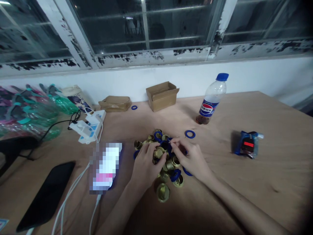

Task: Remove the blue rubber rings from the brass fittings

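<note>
Brass-coloured metal fittings point(163, 192) and blue rings point(175, 175) lie in a loose pile on the wooden table. Over the pile's left side, my left hand point(146, 163) has its thumb and fingers closed around one brass fitting point(158, 152). From the right, my right hand point(189, 156) reaches to the pile's upper edge, thumb and index finger pinched together. Something thin and tiny shows at those fingertips, too small to name. One more blue ring point(190, 134) lies flat just beyond my right hand.
Left are a lit phone point(107, 166), a dark phone point(46, 195), white cables and a power strip point(91, 127). Behind stand an open cardboard box point(162, 96), a flattened packet point(114, 103) and a cola bottle point(210, 99). A small blue packet point(248, 144) lies right.
</note>
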{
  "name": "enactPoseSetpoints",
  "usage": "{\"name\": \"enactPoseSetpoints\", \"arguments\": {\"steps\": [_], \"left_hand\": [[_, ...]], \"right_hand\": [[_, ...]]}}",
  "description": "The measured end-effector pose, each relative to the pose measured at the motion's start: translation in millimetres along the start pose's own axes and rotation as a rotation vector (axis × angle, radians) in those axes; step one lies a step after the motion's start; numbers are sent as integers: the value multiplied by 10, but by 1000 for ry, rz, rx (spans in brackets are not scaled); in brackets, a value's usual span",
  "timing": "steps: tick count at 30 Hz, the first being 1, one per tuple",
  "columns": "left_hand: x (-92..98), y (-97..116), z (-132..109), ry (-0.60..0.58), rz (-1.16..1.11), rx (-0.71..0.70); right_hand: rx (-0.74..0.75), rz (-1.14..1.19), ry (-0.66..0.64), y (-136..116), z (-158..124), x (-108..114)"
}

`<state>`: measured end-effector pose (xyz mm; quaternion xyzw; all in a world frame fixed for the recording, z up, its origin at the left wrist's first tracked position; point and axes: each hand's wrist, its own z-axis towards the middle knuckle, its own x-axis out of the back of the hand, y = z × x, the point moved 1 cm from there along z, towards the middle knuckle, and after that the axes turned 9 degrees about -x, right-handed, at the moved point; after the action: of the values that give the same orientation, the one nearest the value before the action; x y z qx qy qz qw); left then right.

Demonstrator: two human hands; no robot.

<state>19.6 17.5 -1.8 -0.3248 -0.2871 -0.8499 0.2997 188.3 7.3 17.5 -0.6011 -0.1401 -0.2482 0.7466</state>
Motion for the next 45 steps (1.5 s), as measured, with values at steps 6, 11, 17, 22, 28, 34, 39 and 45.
{"name": "enactPoseSetpoints", "arguments": {"steps": [6,11,17,22,28,34,39,45], "left_hand": [[6,29,1,-10,-73,-2],[-5,26,1,6,-111,-30],[-1,14,9,-3,-120,-30],[0,10,7,-1,-131,-14],[-13,2,-4,-12,-149,16],[-1,3,6,-3,-156,27],[2,3,11,6,-159,24],[-3,6,16,45,-118,-12]], "right_hand": [[-1,10,-10,18,1,-17],[35,3,-37,39,10,-24],[51,-12,-94,39,-11,-44],[54,-11,-108,47,-20,-42],[67,-23,-128,44,-16,-44],[63,-22,-98,18,-24,-44],[113,-1,-97,31,-20,-64],[130,-12,-84,42,-13,-70]]}}
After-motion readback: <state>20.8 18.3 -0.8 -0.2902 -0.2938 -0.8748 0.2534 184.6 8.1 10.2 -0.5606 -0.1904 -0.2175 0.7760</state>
